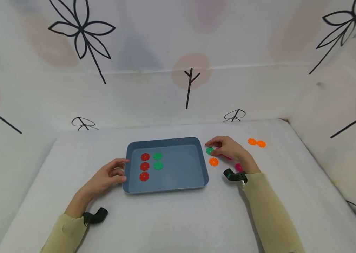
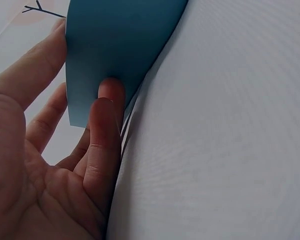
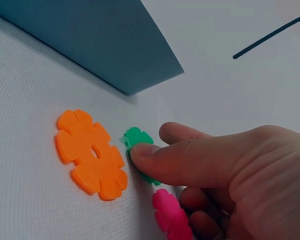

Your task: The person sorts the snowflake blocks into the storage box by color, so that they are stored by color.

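Note:
A blue-grey tray (image 1: pixel 178 175) lies on the white-covered table. Inside it, at the left, stand a column of three red flower-shaped plastic discs (image 1: pixel 144 166) and two green ones (image 1: pixel 158 166). My left hand (image 1: pixel 106 177) touches the tray's left side, its fingers relaxed against the outer wall (image 2: pixel 105 50). Just right of the tray, my right hand (image 1: pixel 230 149) has thumb and index finger at opposite sides of a green flower disc (image 3: pixel 136 136). The thumb covers part of that disc.
An orange flower disc (image 3: pixel 92 155) lies close to the green one, and a pink disc (image 3: pixel 171 215) sits partly under my right hand. Another pink disc (image 1: pixel 239 167) shows by the wrist. Two orange discs (image 1: pixel 256 142) lie farther right. A patterned cloth wall (image 1: pixel 152 102) rises behind the table.

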Action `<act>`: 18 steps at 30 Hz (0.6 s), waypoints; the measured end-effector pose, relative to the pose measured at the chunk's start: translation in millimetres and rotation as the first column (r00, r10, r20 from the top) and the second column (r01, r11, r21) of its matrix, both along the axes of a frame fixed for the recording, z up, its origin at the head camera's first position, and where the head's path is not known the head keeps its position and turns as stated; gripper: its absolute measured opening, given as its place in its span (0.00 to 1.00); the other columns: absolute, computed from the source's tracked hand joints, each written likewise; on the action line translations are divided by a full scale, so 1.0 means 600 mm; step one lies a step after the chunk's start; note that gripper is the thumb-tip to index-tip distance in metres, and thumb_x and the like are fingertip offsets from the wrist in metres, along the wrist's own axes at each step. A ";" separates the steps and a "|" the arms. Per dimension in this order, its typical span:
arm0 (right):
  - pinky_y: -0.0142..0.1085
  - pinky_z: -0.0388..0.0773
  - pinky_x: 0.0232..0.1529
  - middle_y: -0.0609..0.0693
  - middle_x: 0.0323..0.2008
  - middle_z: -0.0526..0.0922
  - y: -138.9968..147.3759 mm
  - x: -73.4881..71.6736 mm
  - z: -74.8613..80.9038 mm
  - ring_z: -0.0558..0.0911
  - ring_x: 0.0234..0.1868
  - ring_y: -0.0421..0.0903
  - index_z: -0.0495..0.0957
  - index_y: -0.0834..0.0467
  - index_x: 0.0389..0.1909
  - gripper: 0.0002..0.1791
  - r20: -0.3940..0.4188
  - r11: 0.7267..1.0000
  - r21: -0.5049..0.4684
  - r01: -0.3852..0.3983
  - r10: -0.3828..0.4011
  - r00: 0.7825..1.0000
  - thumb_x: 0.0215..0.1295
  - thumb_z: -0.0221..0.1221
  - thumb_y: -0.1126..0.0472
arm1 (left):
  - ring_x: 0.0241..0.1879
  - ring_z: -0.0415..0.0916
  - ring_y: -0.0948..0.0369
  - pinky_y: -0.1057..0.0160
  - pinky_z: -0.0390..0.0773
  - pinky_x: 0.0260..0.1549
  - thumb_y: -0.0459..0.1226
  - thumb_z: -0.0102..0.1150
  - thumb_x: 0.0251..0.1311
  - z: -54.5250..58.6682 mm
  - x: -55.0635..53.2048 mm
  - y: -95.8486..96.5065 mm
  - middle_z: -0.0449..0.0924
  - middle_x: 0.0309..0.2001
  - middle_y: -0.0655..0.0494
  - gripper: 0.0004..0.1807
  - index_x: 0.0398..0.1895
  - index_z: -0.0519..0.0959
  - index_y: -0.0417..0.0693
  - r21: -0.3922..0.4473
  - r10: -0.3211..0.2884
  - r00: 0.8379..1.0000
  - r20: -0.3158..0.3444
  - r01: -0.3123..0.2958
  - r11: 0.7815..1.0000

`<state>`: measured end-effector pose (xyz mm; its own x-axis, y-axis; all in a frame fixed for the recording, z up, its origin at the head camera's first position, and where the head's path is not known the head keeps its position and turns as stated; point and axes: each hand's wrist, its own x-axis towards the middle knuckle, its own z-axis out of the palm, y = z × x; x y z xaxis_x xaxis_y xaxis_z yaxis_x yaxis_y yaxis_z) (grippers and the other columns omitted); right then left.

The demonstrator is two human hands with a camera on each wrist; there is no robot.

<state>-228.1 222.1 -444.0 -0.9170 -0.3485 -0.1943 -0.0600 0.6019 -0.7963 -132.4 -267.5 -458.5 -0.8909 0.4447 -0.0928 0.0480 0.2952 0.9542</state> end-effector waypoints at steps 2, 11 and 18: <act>0.41 0.70 0.48 0.53 0.48 0.80 -0.002 0.000 0.001 0.72 0.47 0.52 0.83 0.58 0.53 0.19 0.001 1.000 0.005 0.000 0.000 1.000 0.60 0.66 0.69 | 0.42 0.80 0.60 0.67 0.79 0.42 0.31 0.65 0.63 0.000 0.001 -0.001 0.66 0.56 0.34 0.34 0.70 0.63 0.36 0.003 -0.001 1.000 -0.001 0.001 1.000; 0.40 0.70 0.45 0.54 0.44 0.78 -0.002 0.003 0.001 0.71 0.45 0.52 0.84 0.60 0.50 0.15 0.028 1.000 -0.018 0.019 -0.018 0.999 0.62 0.65 0.69 | 0.41 0.80 0.61 0.67 0.79 0.41 0.29 0.64 0.63 0.000 0.003 -0.001 0.66 0.56 0.34 0.34 0.70 0.63 0.34 0.025 -0.013 1.000 -0.007 0.013 1.000; 0.41 0.71 0.49 0.54 0.46 0.79 -0.003 0.003 0.000 0.72 0.47 0.53 0.84 0.59 0.48 0.12 0.041 0.999 -0.031 0.045 -0.044 0.998 0.63 0.64 0.68 | 0.40 0.80 0.61 0.67 0.79 0.41 0.30 0.64 0.63 -0.001 0.003 -0.001 0.66 0.55 0.34 0.33 0.69 0.63 0.33 0.025 -0.015 1.000 -0.026 0.016 1.000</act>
<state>-226.3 220.5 -444.1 -0.9233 -0.3141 -0.2213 -0.0009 0.5777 -0.8162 -130.8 -268.0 -459.0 -0.8858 0.4604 -0.0582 0.0773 0.2700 0.9598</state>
